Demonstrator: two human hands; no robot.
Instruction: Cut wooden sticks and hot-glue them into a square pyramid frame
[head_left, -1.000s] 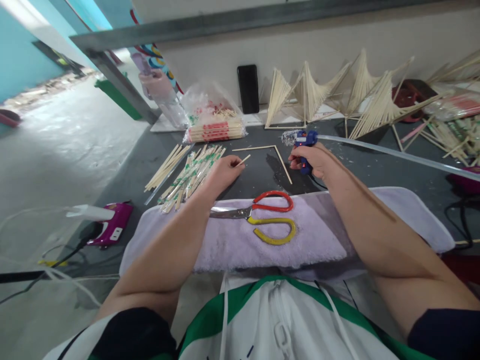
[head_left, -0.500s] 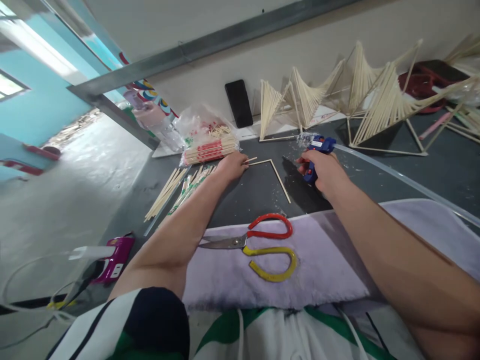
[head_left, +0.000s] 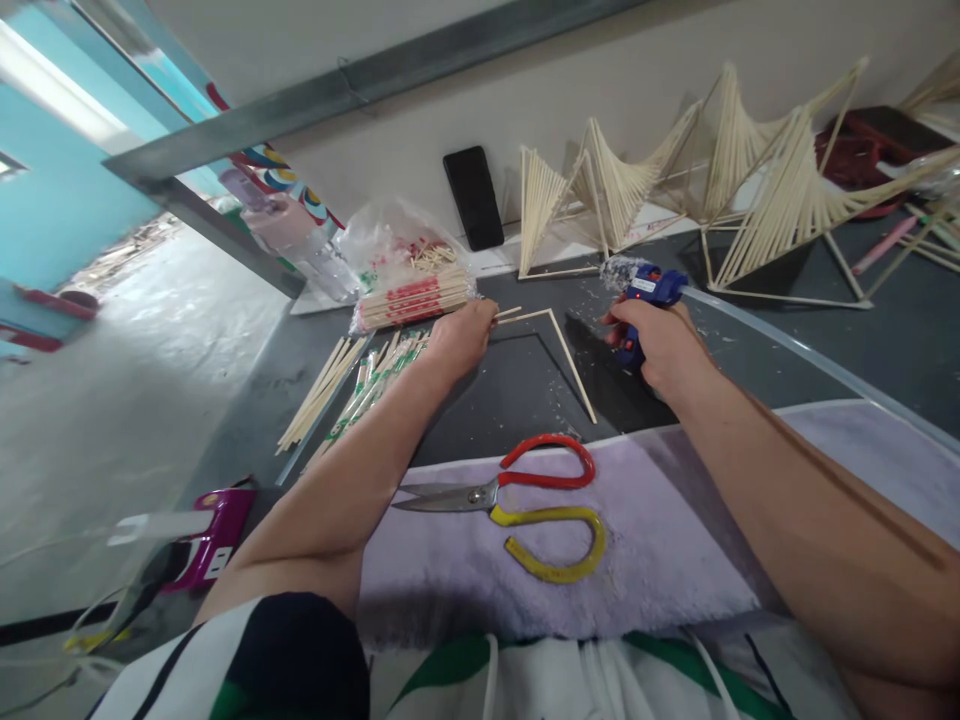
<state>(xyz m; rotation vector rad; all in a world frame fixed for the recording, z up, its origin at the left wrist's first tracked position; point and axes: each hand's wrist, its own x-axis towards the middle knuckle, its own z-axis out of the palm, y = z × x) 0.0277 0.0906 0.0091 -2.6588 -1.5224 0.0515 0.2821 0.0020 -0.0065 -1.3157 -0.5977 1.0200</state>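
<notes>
Left of the stick corner (head_left: pixel 573 366), the nearer left hand (head_left: pixel 461 340) pinches a rightward-pointing stick (head_left: pixel 511 312); opposite, the right hand (head_left: pixel 661 342) grips a glue gun (head_left: pixel 649 286).

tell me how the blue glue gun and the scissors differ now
The glue gun is in the right hand; the scissors lie on the lilac towel. The glue gun's body is blue; the scissors have one red and one yellow handle. The glue gun has a long clear stick at its back; the scissors have metal blades, slightly apart. Both are hand tools.
</notes>
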